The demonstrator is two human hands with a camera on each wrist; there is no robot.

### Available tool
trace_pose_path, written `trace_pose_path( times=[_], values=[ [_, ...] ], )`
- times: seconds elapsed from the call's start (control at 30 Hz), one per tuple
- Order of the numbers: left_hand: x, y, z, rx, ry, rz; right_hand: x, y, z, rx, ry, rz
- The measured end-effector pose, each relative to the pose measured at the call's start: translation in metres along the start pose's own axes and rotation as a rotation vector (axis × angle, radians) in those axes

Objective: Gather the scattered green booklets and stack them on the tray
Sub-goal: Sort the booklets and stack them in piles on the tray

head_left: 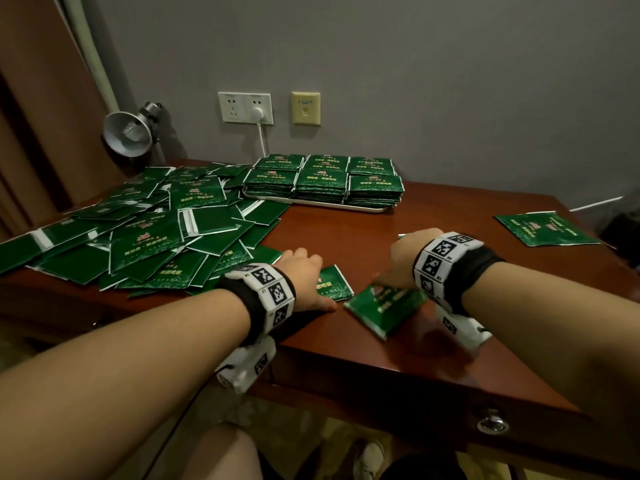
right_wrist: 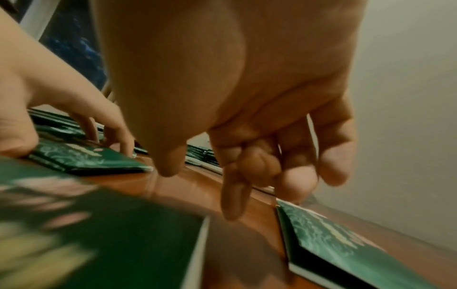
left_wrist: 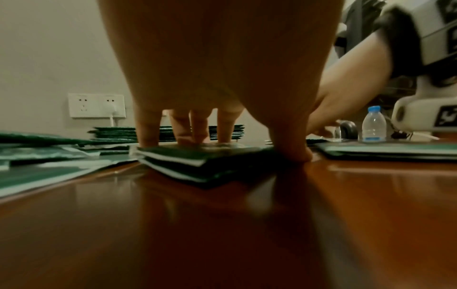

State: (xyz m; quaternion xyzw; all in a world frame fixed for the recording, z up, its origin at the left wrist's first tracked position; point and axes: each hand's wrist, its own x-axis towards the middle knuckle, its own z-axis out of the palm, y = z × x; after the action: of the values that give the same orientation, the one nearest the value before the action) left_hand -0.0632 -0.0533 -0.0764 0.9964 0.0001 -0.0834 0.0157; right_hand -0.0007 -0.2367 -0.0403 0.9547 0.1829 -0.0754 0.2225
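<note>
My left hand (head_left: pixel 304 275) sits on a small stack of green booklets (head_left: pixel 334 284) near the table's front edge. In the left wrist view its fingers (left_wrist: pixel 197 127) press the stack (left_wrist: pixel 197 164) from above and the thumb clamps its near right corner. My right hand (head_left: pixel 394 268) hovers over the table with loosely curled fingers (right_wrist: pixel 296 176) and holds nothing. Another small green stack (head_left: pixel 382 310) lies below its wrist. Several neat stacks fill the tray (head_left: pixel 367 209) at the back. A big loose pile of booklets (head_left: pixel 138 230) covers the table's left.
A single booklet (head_left: pixel 543 228) lies at the far right of the wooden table (head_left: pixel 346 237). A desk lamp (head_left: pixel 130 133) stands at the back left, below wall sockets (head_left: pixel 246 107). A water bottle (left_wrist: pixel 373 125) stands off to the right.
</note>
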Motion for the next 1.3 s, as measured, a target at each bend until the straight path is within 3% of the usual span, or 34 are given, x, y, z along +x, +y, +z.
trace_pose_path(
  times=[0.07, 0.17, 0.3, 0.47, 0.6, 0.83, 1.07, 1.3],
  values=[
    [0.003, -0.006, 0.0, 0.008, -0.012, 0.024, -0.001, 0.0, -0.001, 0.022, 0.011, 0.02],
    [0.007, -0.009, 0.0, 0.003, -0.018, 0.033, -0.001, -0.002, 0.001, 0.111, 0.007, -0.1],
    [0.008, -0.006, 0.0, 0.015, -0.022, 0.044, -0.017, -0.008, -0.006, 0.29, -0.152, -0.243],
    [0.01, -0.008, 0.002, 0.004, -0.023, 0.021, -0.037, -0.024, -0.003, 0.022, -0.265, -0.236],
    [0.009, -0.01, 0.005, -0.048, -0.016, -0.014, -0.04, -0.023, -0.002, 0.113, -0.288, -0.259],
    [0.005, -0.01, 0.005, -0.091, 0.036, 0.018, -0.036, -0.022, 0.004, 0.221, 0.028, -0.196],
    [0.003, -0.014, 0.0, -0.057, 0.049, 0.035, -0.037, -0.023, 0.013, 0.192, -0.14, -0.121],
    [0.013, -0.025, -0.024, -0.053, 0.094, 0.047, -0.022, -0.015, 0.0, 0.154, 0.043, -0.173]
  ],
)
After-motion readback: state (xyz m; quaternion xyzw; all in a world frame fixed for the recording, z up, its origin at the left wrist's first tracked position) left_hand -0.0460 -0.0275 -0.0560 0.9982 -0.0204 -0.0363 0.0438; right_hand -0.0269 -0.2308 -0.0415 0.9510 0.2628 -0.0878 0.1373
